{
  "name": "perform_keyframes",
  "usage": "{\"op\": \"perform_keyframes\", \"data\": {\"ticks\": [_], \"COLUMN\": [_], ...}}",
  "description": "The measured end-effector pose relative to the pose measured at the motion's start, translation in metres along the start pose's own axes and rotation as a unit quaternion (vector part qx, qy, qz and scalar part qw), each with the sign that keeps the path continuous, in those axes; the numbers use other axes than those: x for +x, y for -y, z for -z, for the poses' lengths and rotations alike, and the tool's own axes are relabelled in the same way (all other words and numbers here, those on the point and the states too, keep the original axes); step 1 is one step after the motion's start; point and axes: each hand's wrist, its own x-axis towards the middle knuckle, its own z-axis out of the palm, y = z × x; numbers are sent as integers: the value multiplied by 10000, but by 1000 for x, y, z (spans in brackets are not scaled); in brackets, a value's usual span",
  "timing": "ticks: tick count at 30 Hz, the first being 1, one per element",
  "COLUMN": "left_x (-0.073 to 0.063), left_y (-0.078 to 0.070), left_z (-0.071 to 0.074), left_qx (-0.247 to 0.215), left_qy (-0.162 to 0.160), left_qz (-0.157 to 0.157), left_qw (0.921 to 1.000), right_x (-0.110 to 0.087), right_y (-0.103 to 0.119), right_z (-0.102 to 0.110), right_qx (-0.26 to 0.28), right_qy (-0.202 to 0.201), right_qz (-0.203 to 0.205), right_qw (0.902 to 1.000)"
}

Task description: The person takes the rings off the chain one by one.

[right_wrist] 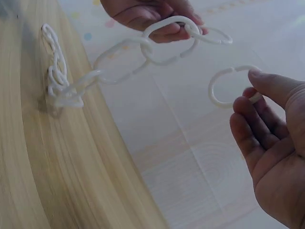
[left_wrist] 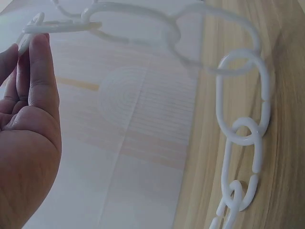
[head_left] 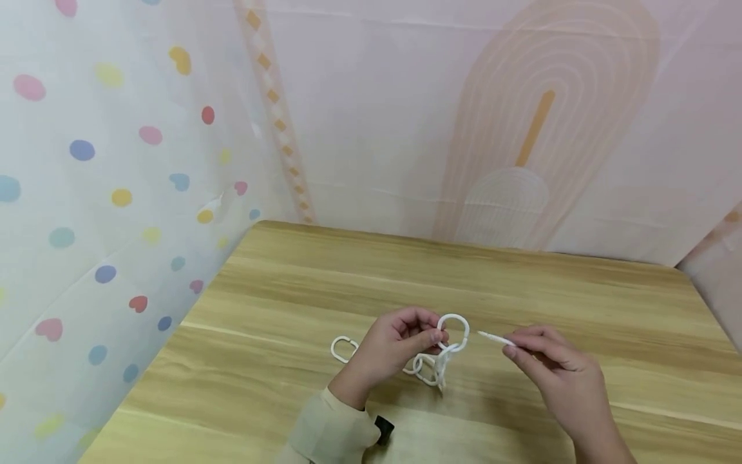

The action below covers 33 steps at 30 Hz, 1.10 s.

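My left hand (head_left: pixel 382 351) pinches the end link of a white plastic chain (head_left: pixel 467 330) between thumb and fingers, above the table. From that link the chain hangs down to the wood, where several links lie in a small heap in the right wrist view. To the right, my right hand (head_left: pixel 565 380) holds a single white chain link (right_wrist: pixel 212 90) by one end, thumb against fingers. This loose link has a narrow gap in its side and points toward the chain, apart from it. In the left wrist view, chain links (left_wrist: pixel 219 98) drape across the right side.
A wooden table (head_left: pixel 278 277) spans the lower part of the head view. One white link (head_left: pixel 334 348) shows on it left of the left hand. Patterned cloth (head_left: pixel 371 129) hangs behind and at the left. A black object (head_left: pixel 384 430) sits by the left sleeve (head_left: pixel 330 425).
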Motion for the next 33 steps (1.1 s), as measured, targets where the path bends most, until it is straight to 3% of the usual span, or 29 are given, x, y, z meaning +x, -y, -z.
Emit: {"op": "perform_keyframes", "data": {"ticks": [4,6,8,11,15,19,24,33], "left_x": [1,2,3,3,4,3,1,0], "left_y": [-2,-4,-7,-10,-13,-13,-8,-7], "left_z": [0,0,1,4,9,10,10,10], "left_qx": [115,162,218,262,249,189,161,156], "left_qy": [-19,6,25,-27,-95,-62,25,16], "left_qz": [-13,-34,-43,-11,-46,-156,-111,-11], "left_qw": [9999,9999,9997,9997,9996,9997,9998,9999], "right_x": [4,6,9,12,16,16,12,11], "right_y": [-5,-10,-16,-26,-42,-57,-71,-82], "right_z": [8,17,28,45,64,77,87,95], "right_qx": [-25,-72,-394,-1339,-2605,-3199,-3454,-3421], "right_qy": [-646,-856,-864,-571,35,435,811,1420], "right_qz": [-583,-1099,-1585,-1993,-1620,-1238,-1144,-1530], "right_qw": [9962,9902,9828,9691,9518,9383,9279,9162]}}
